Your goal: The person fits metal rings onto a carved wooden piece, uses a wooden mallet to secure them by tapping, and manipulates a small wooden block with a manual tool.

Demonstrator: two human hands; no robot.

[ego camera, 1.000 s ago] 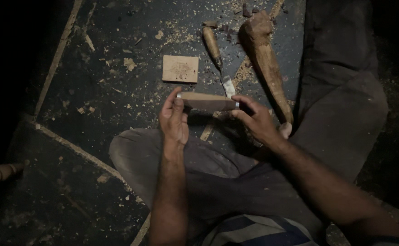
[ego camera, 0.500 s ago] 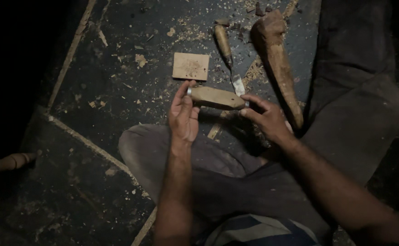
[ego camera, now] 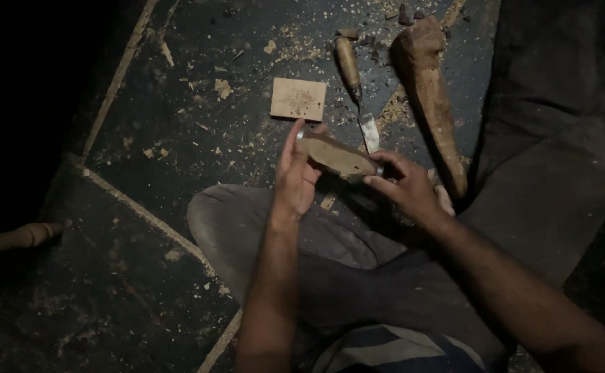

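The person sits cross-legged on a dark stone floor [ego camera: 143, 276]; the 2 hands hold 1 small oblong wooden piece [ego camera: 337, 156] between them, above the knee and in front of the body. The left hand [ego camera: 295, 176] closes its thumb and fingers on the left end of the piece; the right hand [ego camera: 409, 190] pinches the right end with the fingertips; the piece lies nearly level, a little tilted. On the floor just beyond the hands lies a flat square wood block [ego camera: 298, 99]; near it to the right lies a chisel with a wooden handle [ego camera: 355, 83]; further right lies a long tapered wooden mallet [ego camera: 432, 97]; wood chips [ego camera: 295, 45] are scattered around.
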